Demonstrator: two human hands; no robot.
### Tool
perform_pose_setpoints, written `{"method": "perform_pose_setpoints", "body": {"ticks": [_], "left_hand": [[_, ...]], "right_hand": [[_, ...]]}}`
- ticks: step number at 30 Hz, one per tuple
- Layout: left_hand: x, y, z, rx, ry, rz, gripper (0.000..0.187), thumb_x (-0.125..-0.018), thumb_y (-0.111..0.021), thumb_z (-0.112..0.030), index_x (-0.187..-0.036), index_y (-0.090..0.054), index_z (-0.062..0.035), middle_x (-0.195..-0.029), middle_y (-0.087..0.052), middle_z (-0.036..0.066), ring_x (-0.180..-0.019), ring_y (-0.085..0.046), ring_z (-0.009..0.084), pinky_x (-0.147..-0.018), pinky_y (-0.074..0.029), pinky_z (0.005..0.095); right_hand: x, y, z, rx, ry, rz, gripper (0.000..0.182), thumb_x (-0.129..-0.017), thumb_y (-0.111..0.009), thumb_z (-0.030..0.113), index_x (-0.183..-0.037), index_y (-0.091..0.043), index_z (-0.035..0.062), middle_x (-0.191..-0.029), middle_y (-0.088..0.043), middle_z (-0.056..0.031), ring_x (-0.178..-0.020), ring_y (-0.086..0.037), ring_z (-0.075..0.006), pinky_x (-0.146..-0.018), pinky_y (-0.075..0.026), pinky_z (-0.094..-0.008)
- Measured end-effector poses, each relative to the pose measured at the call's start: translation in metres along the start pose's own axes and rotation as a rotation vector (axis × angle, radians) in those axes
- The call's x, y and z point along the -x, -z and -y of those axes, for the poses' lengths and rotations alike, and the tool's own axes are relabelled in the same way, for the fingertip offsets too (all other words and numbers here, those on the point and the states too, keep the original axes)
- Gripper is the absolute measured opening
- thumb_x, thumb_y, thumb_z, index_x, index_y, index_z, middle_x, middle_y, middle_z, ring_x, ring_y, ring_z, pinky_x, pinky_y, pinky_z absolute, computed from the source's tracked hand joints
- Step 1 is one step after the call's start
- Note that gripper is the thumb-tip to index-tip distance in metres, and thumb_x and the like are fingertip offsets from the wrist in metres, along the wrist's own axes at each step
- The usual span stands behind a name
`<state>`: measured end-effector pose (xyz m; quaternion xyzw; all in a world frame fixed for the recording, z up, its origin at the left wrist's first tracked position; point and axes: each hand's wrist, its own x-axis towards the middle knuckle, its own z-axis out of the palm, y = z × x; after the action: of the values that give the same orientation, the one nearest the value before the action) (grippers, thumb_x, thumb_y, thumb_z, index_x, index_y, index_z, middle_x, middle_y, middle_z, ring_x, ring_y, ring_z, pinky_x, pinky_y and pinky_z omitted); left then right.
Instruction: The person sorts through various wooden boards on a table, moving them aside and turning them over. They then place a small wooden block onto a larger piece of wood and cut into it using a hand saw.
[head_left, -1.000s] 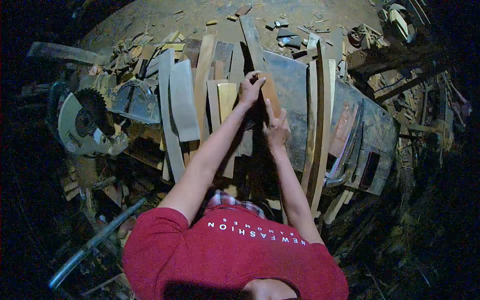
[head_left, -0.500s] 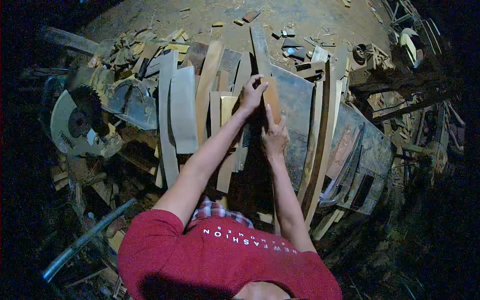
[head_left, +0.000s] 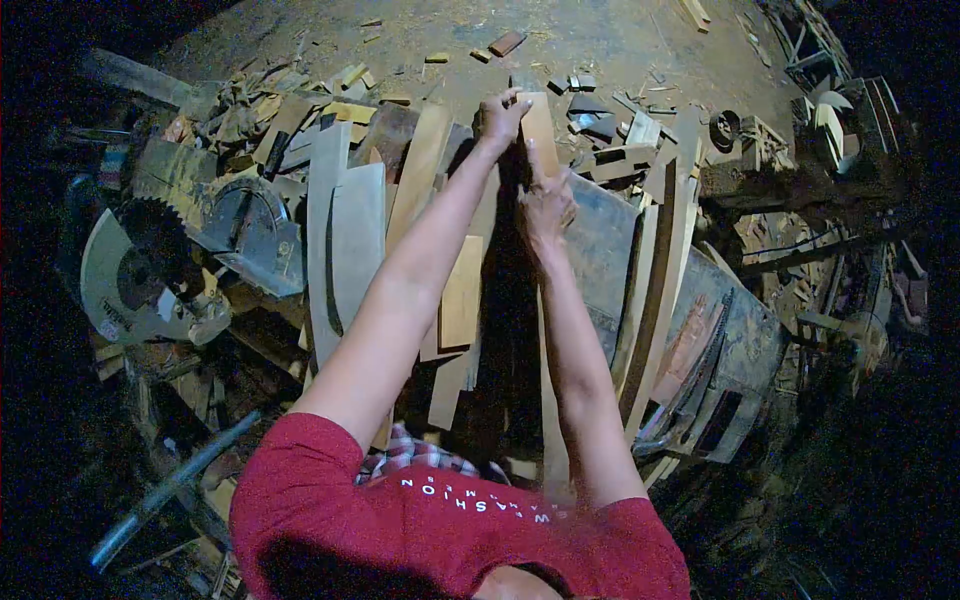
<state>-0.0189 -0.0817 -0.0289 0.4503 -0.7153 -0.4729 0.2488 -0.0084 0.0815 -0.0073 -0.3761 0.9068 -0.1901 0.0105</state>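
Note:
A flat, light-brown wooden block (head_left: 538,125) lies along the far end of a long, narrow board pointing away from me. My left hand (head_left: 499,122) grips the block's far left edge, fingers curled and thumb against it. At the near end, my right hand (head_left: 546,208) holds the block with its index finger stretched along the top and its other fingers bent. Dark shadow between my forearms hides much of the board underneath. Left of my left forearm, a short yellowish wood piece (head_left: 461,295) rests on other boards.
A circular saw (head_left: 135,270) with an exposed toothed blade stands at left. Long curved boards (head_left: 358,240) lie left of my arms, and more long planks (head_left: 655,290) lie right. Offcuts (head_left: 507,43) litter the ground ahead. A metal pipe (head_left: 175,490) slants at lower left.
Both hands have moved forward, away from my body, and the wooden block has gone with them along the board. My arms are straighter, and the view has shifted slightly.

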Motion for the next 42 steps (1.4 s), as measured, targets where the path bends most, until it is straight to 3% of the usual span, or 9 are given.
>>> {"method": "perform_pose_setpoints", "body": {"ticks": [3, 5, 11, 18, 20, 24, 25, 26, 42], "left_hand": [[-0.028, -0.009, 0.008, -0.034, 0.012, -0.071, 0.039, -0.066, -0.068, -0.036, -0.102, -0.063, -0.0201, -0.075, -0.064, 0.009, -0.066, -0.06, 0.0205, -0.061, -0.045, 0.0323], [-0.04, -0.011, 0.008, -0.089, 0.006, -0.082, 0.042, -0.071, -0.066, -0.034, -0.107, -0.061, -0.0135, -0.073, -0.063, 0.004, -0.061, -0.054, 0.011, -0.059, -0.043, 0.028], [-0.018, -0.001, -0.009, 0.089, -0.097, -0.063, 0.037, -0.071, -0.066, -0.026, -0.103, -0.06, -0.0084, -0.069, -0.06, 0.004, -0.062, -0.052, 0.0111, -0.058, -0.043, 0.0285], [0.067, 0.005, -0.009, -0.013, -0.046, 0.033, 0.032, -0.074, -0.065, -0.021, -0.1, -0.056, -0.0053, -0.069, -0.051, 0.004, -0.062, -0.046, 0.0141, -0.056, -0.04, 0.0298], [0.091, 0.0, 0.002, 0.103, -0.283, -0.04, 0.039, -0.075, -0.063, -0.03, -0.107, -0.056, -0.0092, -0.065, -0.055, 0.006, -0.059, -0.05, 0.0161, -0.057, -0.042, 0.0301], [0.149, 0.01, -0.003, 0.0, -0.063, 0.101, 0.039, -0.075, -0.064, -0.028, -0.107, -0.056, -0.0077, -0.07, -0.056, 0.007, -0.061, -0.051, 0.0156, -0.057, -0.042, 0.0295], [0.166, 0.012, -0.009, 0.031, -0.194, 0.016, 0.035, -0.073, -0.065, -0.027, -0.102, -0.057, -0.0104, -0.064, -0.051, 0.007, -0.057, -0.048, 0.0175, -0.053, -0.041, 0.0323], [0.181, 0.017, -0.015, -0.051, -0.048, 0.101, 0.038, -0.075, -0.065, -0.029, -0.107, -0.055, -0.0102, -0.074, -0.058, 0.009, -0.066, -0.055, 0.0185, -0.061, -0.044, 0.0321], [0.309, 0.02, -0.002, 0.159, -0.113, 0.216, 0.04, -0.071, -0.066, -0.025, -0.106, -0.053, -0.0088, -0.092, -0.06, 0.012, -0.082, -0.057, 0.0227, -0.073, -0.045, 0.032]], "right_hand": [[-0.024, -0.009, 0.003, 0.028, -0.015, -0.014, 0.077, -0.064, -0.07, 0.029, -0.129, -0.03, 0.0409, -0.107, -0.048, -0.0234, -0.073, -0.058, -0.0326, -0.059, -0.048, -0.041], [-0.034, -0.011, 0.005, 0.023, -0.017, -0.001, 0.071, -0.063, -0.07, 0.032, -0.127, -0.038, 0.0313, -0.111, -0.048, -0.0235, -0.08, -0.057, -0.0334, -0.063, -0.047, -0.0429], [-0.028, -0.021, -0.007, 0.015, -0.033, -0.007, 0.056, -0.064, -0.069, 0.037, -0.112, -0.052, 0.0123, -0.115, -0.048, -0.0186, -0.082, -0.057, -0.031, -0.067, -0.046, -0.0413], [0.054, 0.031, -0.008, -0.013, 0.003, -0.003, 0.06, -0.07, -0.065, 0.028, -0.124, -0.04, 0.0332, -0.094, -0.048, -0.014, -0.074, -0.056, -0.0313, -0.059, -0.047, -0.04], [0.082, 0.037, -0.013, 0.033, 0.016, -0.054, 0.07, -0.069, -0.066, 0.022, -0.129, -0.034, 0.0371, -0.087, -0.047, -0.013, -0.068, -0.055, -0.0316, -0.056, -0.047, -0.0404], [0.131, 0.055, -0.024, 0.07, 0.031, -0.055, 0.074, -0.068, -0.067, 0.02, -0.13, -0.032, 0.038, -0.092, -0.048, -0.0143, -0.068, -0.056, -0.0322, -0.057, -0.048, -0.0402], [0.146, 0.061, -0.025, 0.059, 0.015, -0.028, 0.075, -0.067, -0.067, 0.019, -0.13, -0.031, 0.0378, -0.094, -0.048, -0.0146, -0.07, -0.056, -0.032, -0.057, -0.048, -0.0398], [0.159, 0.066, -0.027, 0.047, 0.0, -0.003, 0.076, -0.066, -0.068, 0.018, -0.13, -0.031, 0.0377, -0.096, -0.047, -0.0149, -0.071, -0.057, -0.0319, -0.058, -0.048, -0.0394], [0.281, 0.113, -0.04, -0.038, -0.126, 0.088, 0.072, -0.067, -0.067, 0.013, -0.128, -0.036, 0.0342, -0.101, -0.045, -0.014, -0.079, -0.056, -0.0321, -0.064, -0.048, -0.0393]]}}
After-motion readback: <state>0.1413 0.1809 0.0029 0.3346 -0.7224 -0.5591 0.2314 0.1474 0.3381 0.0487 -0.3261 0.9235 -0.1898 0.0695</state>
